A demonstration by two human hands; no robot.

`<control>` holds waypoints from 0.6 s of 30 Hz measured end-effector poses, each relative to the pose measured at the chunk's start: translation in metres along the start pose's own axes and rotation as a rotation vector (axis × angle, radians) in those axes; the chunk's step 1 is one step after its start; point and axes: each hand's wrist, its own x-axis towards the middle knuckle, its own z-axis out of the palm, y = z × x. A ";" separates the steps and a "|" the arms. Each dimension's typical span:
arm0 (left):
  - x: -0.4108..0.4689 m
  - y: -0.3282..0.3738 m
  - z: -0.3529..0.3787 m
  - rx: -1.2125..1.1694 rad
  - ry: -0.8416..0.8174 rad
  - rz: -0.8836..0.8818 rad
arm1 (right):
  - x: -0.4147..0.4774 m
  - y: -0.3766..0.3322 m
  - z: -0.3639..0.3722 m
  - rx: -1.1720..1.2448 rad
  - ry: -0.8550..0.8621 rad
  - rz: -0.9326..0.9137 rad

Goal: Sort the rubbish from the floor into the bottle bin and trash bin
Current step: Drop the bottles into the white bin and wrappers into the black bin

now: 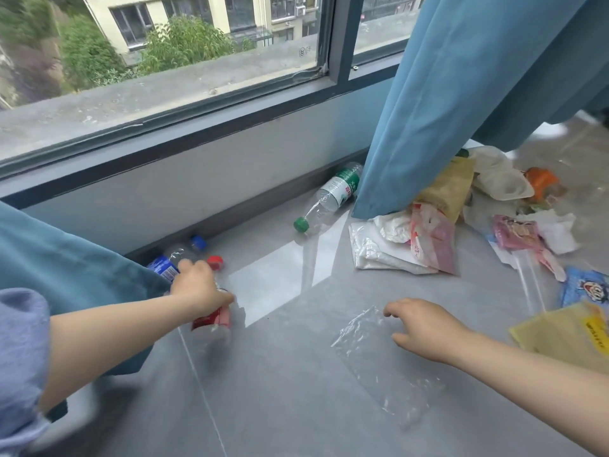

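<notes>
1. My left hand [201,291] curls round the red-capped bottle [212,319] lying on the floor [280,407] near the wall. I should lift it straight up, clear of the blue-capped bottle [169,263] just beside it.
2. My right hand [425,328], fingers loosely spread and holding nothing, sits over a clear bag [379,357]. I should pinch one edge firmly, as it looks slippery.
3. Neither bin is in view.

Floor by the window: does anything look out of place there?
Yes. Three bottles lie on their sides near the baseboard: a green-capped bottle partly behind the curtain, a blue-capped bottle and a red-capped bottle under the left hand. Wrappers and bags lie scattered on the right.
</notes>
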 end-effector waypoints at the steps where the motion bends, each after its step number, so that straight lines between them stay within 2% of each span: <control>1: -0.002 -0.002 0.004 0.021 -0.015 0.003 | 0.000 0.002 0.002 0.000 -0.011 0.013; 7: -0.027 -0.002 0.037 0.003 -0.259 0.120 | 0.004 0.000 0.013 0.027 -0.009 0.044; 11: -0.039 0.008 0.036 -0.047 -0.270 0.195 | 0.008 -0.004 0.024 0.065 -0.023 0.066; 18: -0.062 0.041 0.020 -0.167 -0.220 0.202 | 0.009 -0.019 0.043 0.146 -0.010 0.174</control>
